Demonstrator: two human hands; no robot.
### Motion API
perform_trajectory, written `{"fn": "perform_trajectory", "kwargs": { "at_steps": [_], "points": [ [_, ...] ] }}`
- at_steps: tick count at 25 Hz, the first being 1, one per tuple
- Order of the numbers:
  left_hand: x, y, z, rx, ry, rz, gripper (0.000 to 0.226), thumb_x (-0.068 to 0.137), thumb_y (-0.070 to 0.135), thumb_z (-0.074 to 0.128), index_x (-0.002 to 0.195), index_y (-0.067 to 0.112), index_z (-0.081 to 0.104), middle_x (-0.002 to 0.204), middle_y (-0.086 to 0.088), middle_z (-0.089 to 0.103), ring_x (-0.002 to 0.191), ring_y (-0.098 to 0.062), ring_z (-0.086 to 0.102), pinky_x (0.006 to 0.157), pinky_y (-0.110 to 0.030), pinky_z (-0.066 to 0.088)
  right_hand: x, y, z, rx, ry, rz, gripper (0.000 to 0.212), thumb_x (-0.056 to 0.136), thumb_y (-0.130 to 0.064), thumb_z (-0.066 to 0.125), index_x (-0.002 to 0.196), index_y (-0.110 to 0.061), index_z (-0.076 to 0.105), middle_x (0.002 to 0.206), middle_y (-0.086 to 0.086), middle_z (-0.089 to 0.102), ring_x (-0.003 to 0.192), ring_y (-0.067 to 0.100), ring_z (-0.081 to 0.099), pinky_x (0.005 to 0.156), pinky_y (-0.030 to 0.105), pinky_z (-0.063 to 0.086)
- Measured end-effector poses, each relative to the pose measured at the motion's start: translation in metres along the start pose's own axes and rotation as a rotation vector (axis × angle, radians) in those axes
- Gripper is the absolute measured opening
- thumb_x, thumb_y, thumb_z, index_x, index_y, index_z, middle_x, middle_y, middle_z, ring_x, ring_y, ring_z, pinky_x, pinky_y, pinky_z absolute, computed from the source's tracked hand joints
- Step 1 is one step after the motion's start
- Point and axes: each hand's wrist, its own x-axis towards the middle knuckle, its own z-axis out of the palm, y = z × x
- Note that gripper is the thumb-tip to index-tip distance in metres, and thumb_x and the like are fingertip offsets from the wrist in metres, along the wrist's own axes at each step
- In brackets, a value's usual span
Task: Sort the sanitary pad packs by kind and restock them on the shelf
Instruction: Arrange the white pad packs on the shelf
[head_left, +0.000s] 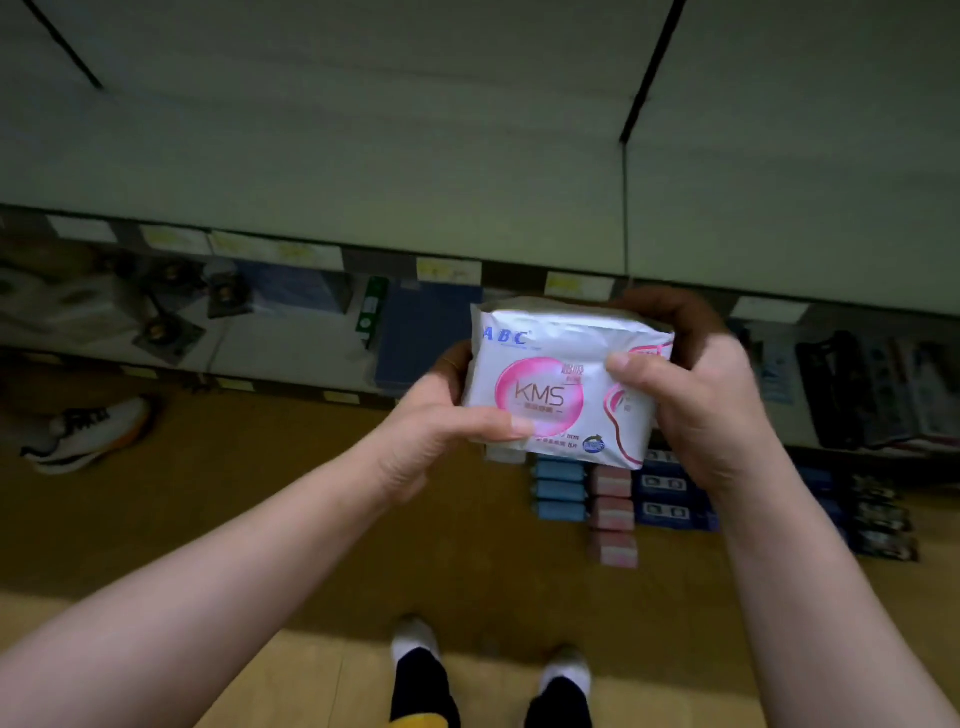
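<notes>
The left hand (441, 431) and right hand (696, 410) pinch a white pad pack (550, 374); blurred packs (613, 514) lie below, perhaps in rows.

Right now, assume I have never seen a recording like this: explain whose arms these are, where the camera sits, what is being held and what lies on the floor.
No machine here: these are a person's two bare arms, filmed by one camera worn on the head, looking forward and down. That is why the arms enter from the bottom and the person's own white shoes show below. The left hand and the right hand both grip one white and pink pad pack printed ABC and KMS, thumbs on its front, fingers behind. Ahead stands a pale shelf; its lower levels hold goods too blurred to name. On the brown floor beneath the pack lie rows of packs: blue packs, pink packs and dark blue packs. Someone's sneaker shows at far left.
</notes>
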Motion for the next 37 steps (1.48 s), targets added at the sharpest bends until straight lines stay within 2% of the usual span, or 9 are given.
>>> {"fn": "perform_trajectory", "kwargs": {
  "at_steps": [5, 9, 13, 17, 21, 25, 30, 33, 37],
  "points": [
    [-0.046, 0.085, 0.018, 0.002, -0.037, 0.132, 0.091, 0.041, 0.014, 0.078, 0.126, 0.011, 0.044, 0.113, -0.009, 0.066, 0.1, -0.023, 0.066, 0.078, -0.028, 0.054, -0.033, -0.097, 0.015, -0.022, -0.022, -0.101, 0.059, 0.047, -0.03, 0.073, 0.103, -0.023, 0.056, 0.098, -0.006, 0.063, 0.08, 0.004, 0.064, 0.065, 0.018, 0.05],
    [-0.078, 0.15, 0.022, 0.045, -0.096, 0.252, 0.091, 0.046, 0.01, 0.08, 0.129, 0.01, 0.041, 0.115, -0.01, 0.064, 0.102, -0.025, 0.065, 0.081, -0.031, 0.054, -0.051, -0.172, 0.031, -0.098, -0.063, -0.186, 0.058, 0.051, -0.034, 0.073, 0.107, -0.025, 0.06, 0.093, -0.007, 0.068, 0.083, 0.011, 0.064, 0.07, 0.023, 0.052],
    [-0.096, 0.206, 0.021, 0.124, -0.102, 0.37, 0.088, 0.046, 0.015, 0.082, 0.126, 0.013, 0.042, 0.117, -0.011, 0.061, 0.103, -0.024, 0.064, 0.082, -0.032, 0.053, -0.058, -0.226, 0.047, -0.341, -0.033, -0.292, 0.068, 0.047, -0.042, 0.082, 0.111, -0.036, 0.058, 0.114, -0.002, 0.064, 0.106, 0.014, 0.061, 0.09, 0.034, 0.051],
    [-0.09, 0.241, 0.023, 0.192, -0.1, 0.426, 0.089, 0.044, 0.013, 0.082, 0.125, 0.015, 0.043, 0.116, -0.007, 0.062, 0.104, -0.021, 0.064, 0.085, -0.031, 0.052, -0.05, -0.253, 0.053, -0.375, 0.046, -0.351, 0.062, 0.054, -0.018, 0.088, 0.106, -0.034, 0.058, 0.113, 0.005, 0.062, 0.091, 0.011, 0.062, 0.083, 0.028, 0.053],
    [-0.063, 0.275, 0.025, 0.322, -0.075, 0.456, 0.08, 0.06, 0.001, 0.078, 0.13, 0.02, 0.043, 0.115, 0.0, 0.064, 0.104, -0.014, 0.063, 0.087, -0.026, 0.051, -0.01, -0.267, 0.046, -0.359, 0.099, -0.39, 0.059, 0.06, -0.001, 0.082, 0.111, -0.022, 0.059, 0.11, 0.009, 0.063, 0.087, 0.014, 0.063, 0.076, 0.025, 0.052],
    [-0.018, 0.315, 0.022, 0.567, 0.151, 0.436, 0.078, 0.072, 0.016, 0.077, 0.139, 0.014, 0.035, 0.138, -0.002, 0.047, 0.122, -0.017, 0.049, 0.097, -0.026, 0.041, 0.067, -0.268, 0.035, -0.394, 0.165, -0.385, 0.059, 0.056, -0.006, 0.085, 0.104, -0.024, 0.056, 0.11, 0.009, 0.06, 0.092, 0.02, 0.062, 0.082, 0.032, 0.052],
    [0.052, 0.367, 0.008, 0.853, 0.456, 0.519, 0.067, 0.083, 0.024, 0.067, 0.14, 0.014, 0.035, 0.147, -0.006, 0.032, 0.134, -0.021, 0.033, 0.109, -0.03, 0.03, 0.166, -0.256, 0.022, -0.56, 0.182, -0.45, 0.06, 0.06, -0.006, 0.085, 0.112, -0.011, 0.055, 0.112, 0.001, 0.044, 0.101, 0.015, 0.049, 0.084, 0.019, 0.039],
    [0.09, 0.387, -0.007, 1.101, 0.552, 0.537, 0.064, 0.087, 0.028, 0.062, 0.141, 0.009, 0.034, 0.151, -0.013, 0.023, 0.14, -0.022, 0.022, 0.11, -0.026, 0.021, 0.222, -0.248, 0.012, -0.67, 0.107, -0.46, 0.062, 0.062, -0.004, 0.083, 0.116, -0.002, 0.053, 0.115, 0.006, 0.039, 0.104, 0.014, 0.042, 0.079, 0.011, 0.03],
    [0.126, 0.403, -0.025, 1.304, 0.591, 0.433, 0.06, 0.096, 0.03, 0.046, 0.145, 0.007, 0.022, 0.155, -0.014, 0.011, 0.144, -0.022, 0.012, 0.111, -0.024, 0.013, 0.281, -0.23, 0.001, -0.751, 0.087, -0.427, 0.062, 0.065, -0.005, 0.082, 0.117, -0.001, 0.049, 0.129, 0.02, 0.04, 0.125, 0.029, 0.038, 0.076, 0.016, 0.029]
  ]
}}
